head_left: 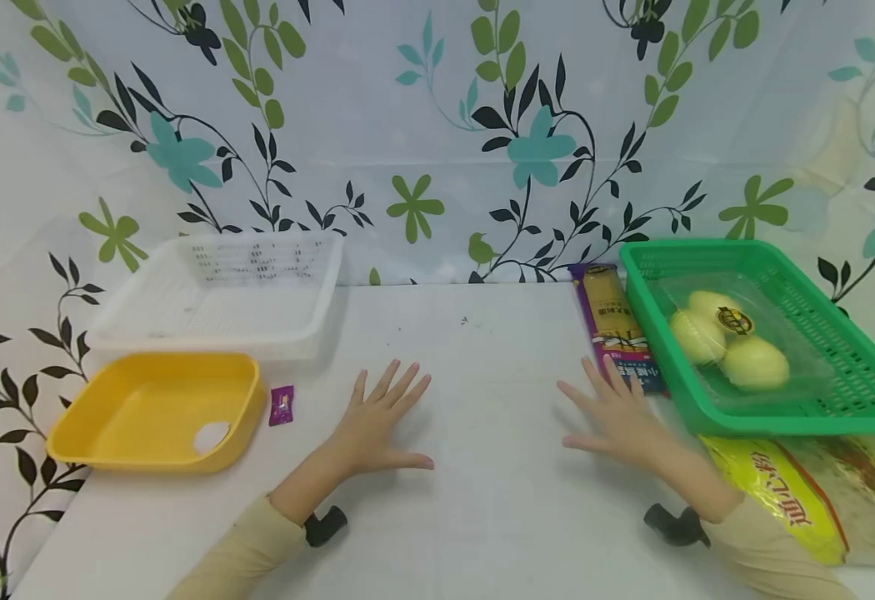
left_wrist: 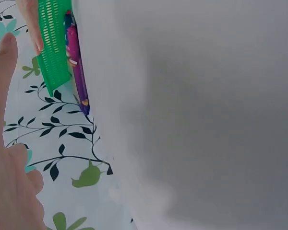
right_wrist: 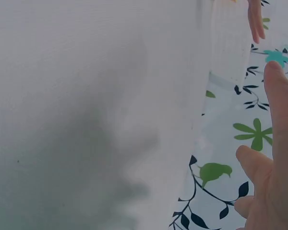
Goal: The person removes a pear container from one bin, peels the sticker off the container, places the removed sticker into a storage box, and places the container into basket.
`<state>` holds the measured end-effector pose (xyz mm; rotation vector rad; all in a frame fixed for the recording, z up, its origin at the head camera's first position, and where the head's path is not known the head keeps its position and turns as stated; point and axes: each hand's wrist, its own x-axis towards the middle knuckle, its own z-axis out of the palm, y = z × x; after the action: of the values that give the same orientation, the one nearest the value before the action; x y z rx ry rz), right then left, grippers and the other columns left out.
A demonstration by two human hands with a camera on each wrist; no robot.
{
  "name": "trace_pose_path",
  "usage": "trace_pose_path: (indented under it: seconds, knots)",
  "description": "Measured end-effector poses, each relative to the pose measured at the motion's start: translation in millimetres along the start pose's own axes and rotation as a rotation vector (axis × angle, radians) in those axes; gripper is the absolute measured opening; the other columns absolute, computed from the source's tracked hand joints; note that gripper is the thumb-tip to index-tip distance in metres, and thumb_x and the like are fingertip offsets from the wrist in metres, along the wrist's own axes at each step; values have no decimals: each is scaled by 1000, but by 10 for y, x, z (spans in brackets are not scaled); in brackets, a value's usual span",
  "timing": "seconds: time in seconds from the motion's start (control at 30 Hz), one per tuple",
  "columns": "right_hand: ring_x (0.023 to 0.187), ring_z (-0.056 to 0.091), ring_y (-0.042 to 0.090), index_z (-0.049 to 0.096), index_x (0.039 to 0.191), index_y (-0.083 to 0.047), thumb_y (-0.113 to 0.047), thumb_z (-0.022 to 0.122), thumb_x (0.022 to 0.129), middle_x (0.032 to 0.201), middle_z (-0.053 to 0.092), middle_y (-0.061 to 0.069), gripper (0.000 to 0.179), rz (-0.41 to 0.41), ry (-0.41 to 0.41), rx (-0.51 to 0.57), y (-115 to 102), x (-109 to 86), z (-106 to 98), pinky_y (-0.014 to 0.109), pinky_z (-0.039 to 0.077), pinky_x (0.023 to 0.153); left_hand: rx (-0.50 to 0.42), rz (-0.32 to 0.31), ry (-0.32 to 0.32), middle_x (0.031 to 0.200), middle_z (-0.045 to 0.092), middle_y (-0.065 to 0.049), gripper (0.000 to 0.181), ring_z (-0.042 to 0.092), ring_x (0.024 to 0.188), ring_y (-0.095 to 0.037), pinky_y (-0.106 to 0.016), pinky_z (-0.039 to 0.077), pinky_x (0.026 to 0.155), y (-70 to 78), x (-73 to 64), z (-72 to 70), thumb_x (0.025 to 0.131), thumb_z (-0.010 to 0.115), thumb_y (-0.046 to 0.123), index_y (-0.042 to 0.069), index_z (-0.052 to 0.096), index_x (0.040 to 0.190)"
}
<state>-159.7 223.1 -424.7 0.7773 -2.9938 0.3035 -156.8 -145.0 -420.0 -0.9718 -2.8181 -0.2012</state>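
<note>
Both hands hover over the white table (head_left: 482,500) with fingers spread and nothing in them. My left hand (head_left: 373,429) is left of the middle; the nearest thing to it is a small purple wrapped candy (head_left: 282,406). On the other side, my right hand (head_left: 617,421) has its fingertips overlapping the lower end of a purple-and-gold packet (head_left: 610,321) in the head view. In the left wrist view the left thumb (left_wrist: 5,62) stretches out straight. The right wrist view shows the right hand (right_wrist: 273,163) with its fingers extended.
At the left, a white basket (head_left: 325,312) stands behind a yellow tray (head_left: 130,462) with a whitish round thing (head_left: 211,437) inside. On the right, a green basket (head_left: 790,425) contains wrapped pale yellow round fruits (head_left: 755,362). A yellow-and-clear food bag (head_left: 790,500) lies in front of it.
</note>
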Motion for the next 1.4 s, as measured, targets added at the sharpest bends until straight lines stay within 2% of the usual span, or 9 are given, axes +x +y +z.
trace_pose_path:
  seconds: [0.23, 0.47, 0.57, 0.67, 0.73, 0.93, 1.07, 1.23, 1.4]
  knots:
    - [129, -8, 41, 36, 138, -17, -51, 64, 75, 144, 10, 22, 76, -9, 14, 53, 7, -101, -229, 67, 6, 91, -4, -21, 16, 148, 0, 1, 107, -12, 132, -23, -60, -4, 96, 142, 235, -10, 63, 38, 83, 20, 11, 145]
    - [127, -12, 43, 27, 142, -22, -49, 63, 77, 145, 3, 22, 79, -13, 102, 75, 170, -204, -406, 70, 6, 88, -42, -3, 53, 148, -3, 3, 106, -14, 131, -22, -61, -3, 96, 341, 462, -43, 65, 47, 78, 21, 6, 145]
    - [127, -15, 42, 22, 143, -25, -46, 62, 79, 146, -6, 18, 78, 45, 138, 103, 264, -293, -489, 70, 3, 87, -158, -14, 99, 148, -5, 4, 105, -14, 131, -20, -62, -1, 95, 470, 540, -15, 68, 55, 70, 21, 4, 145]
    - [126, -16, 42, 18, 144, -25, -44, 59, 82, 146, -10, 16, 77, 113, 170, 118, 350, -401, -578, 71, 2, 86, -334, -38, 140, 147, -7, 6, 104, -13, 131, -16, -61, -1, 95, 617, 575, 50, 69, 62, 61, 21, 2, 145]
    - [126, -17, 42, 19, 144, -23, -43, 58, 84, 146, -10, 17, 74, 143, 191, 125, 407, -465, -634, 72, 2, 85, -411, -49, 157, 147, -6, 9, 104, -12, 131, -14, -60, -3, 96, 709, 596, 88, 69, 64, 58, 22, 2, 144]
    - [127, -12, 43, 27, 142, -16, -36, 61, 84, 145, -6, 20, 70, 144, 277, 165, 594, -557, -724, 71, 2, 86, -443, -20, 161, 147, -1, 10, 104, -10, 132, -13, -57, -2, 98, 903, 738, 141, 70, 64, 58, 22, 1, 144]
    - [127, -13, 43, 26, 141, -14, -33, 62, 84, 145, -6, 21, 71, 202, 283, 232, 716, -648, -732, 70, -2, 85, -496, -15, 139, 147, 2, 9, 101, -9, 132, -12, -55, -2, 99, 1050, 867, 168, 71, 64, 56, 20, 4, 145]
    - [126, -15, 43, 21, 142, -11, -31, 57, 88, 144, -8, 22, 68, 290, 282, 288, 876, -723, -746, 69, -6, 85, -701, -37, 194, 147, 11, 7, 90, 2, 132, -10, -49, 7, 102, 1293, 1058, 220, 76, 66, 46, 20, 14, 144]
    - [128, -9, 42, 20, 142, -6, -30, 56, 88, 143, 3, 27, 69, 355, 406, 287, 1051, -708, -785, 65, -6, 91, -865, -37, 265, 145, 19, 5, 81, 13, 130, -6, -35, 20, 101, 1499, 1242, 291, 79, 65, 39, 17, 21, 143]
